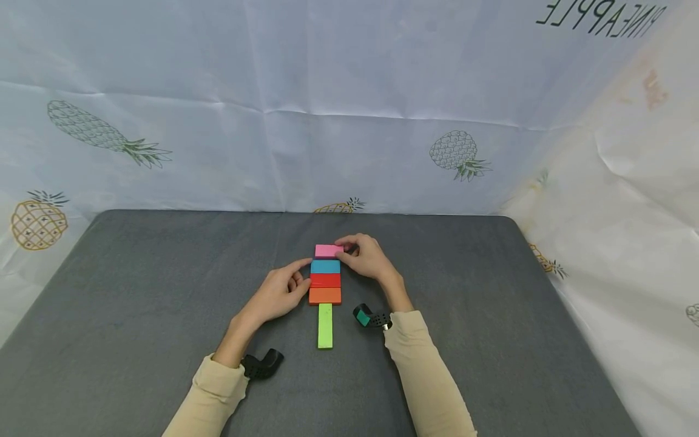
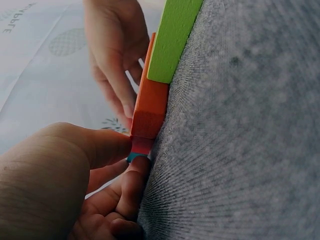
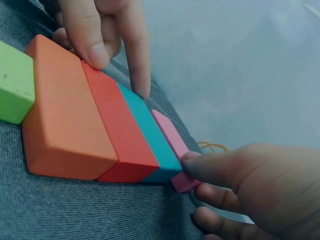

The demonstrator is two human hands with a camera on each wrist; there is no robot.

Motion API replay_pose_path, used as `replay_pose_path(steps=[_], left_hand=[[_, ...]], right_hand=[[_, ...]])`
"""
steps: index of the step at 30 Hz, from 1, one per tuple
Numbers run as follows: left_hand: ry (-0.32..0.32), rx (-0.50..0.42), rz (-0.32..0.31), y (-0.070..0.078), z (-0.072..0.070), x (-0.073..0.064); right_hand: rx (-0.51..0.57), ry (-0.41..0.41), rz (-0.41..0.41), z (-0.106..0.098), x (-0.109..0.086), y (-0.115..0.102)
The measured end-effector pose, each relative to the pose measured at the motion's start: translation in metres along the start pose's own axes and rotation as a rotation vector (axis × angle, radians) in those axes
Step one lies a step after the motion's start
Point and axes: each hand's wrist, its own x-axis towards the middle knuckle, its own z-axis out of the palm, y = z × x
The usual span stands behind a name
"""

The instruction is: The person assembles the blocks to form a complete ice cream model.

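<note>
Five coloured wooden blocks form a line on the grey cloth. The light green block (image 1: pixel 325 328) stands lengthwise at the near end. Beyond its tip, the orange block (image 1: pixel 324 296), red block (image 1: pixel 325 280) and blue block (image 1: pixel 325 266) lie crosswise, touching side by side. A narrow gap separates the pink block (image 3: pixel 167 132) from the blue one. My right hand (image 1: pixel 370 258) pinches the pink block's right end between thumb and fingers. At the row's left side, my left hand (image 1: pixel 280 291) rests its thumb against the red block and its extended index fingertip against the blue block.
The grey cloth-covered table (image 1: pixel 164 261) spreads around the blocks. A pale curtain (image 1: pixel 349 73) printed with pineapples hangs behind its far edge. Black wrist-worn devices, one on the left wrist (image 1: pixel 263 364) and one on the right wrist (image 1: pixel 371 317), sit just above the cloth.
</note>
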Motion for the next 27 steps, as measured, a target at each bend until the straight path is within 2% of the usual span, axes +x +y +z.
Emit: replay_pose_path(steps=[14, 21, 24, 27], left_hand=[[-0.006, 0.008, -0.010, 0.001, 0.000, 0.000], [-0.003, 0.014, -0.004, 0.001, 0.000, 0.000], [0.000, 0.012, -0.005, 0.001, 0.000, 0.000], [0.001, 0.010, -0.001, 0.002, 0.000, 0.000]], right_hand=[[-0.026, -0.009, -0.039, 0.004, -0.003, -0.001], [-0.002, -0.002, -0.051, 0.005, -0.007, -0.003], [0.026, 0.022, -0.044, 0.005, -0.010, -0.003], [0.054, 0.080, -0.010, 0.005, -0.015, -0.002]])
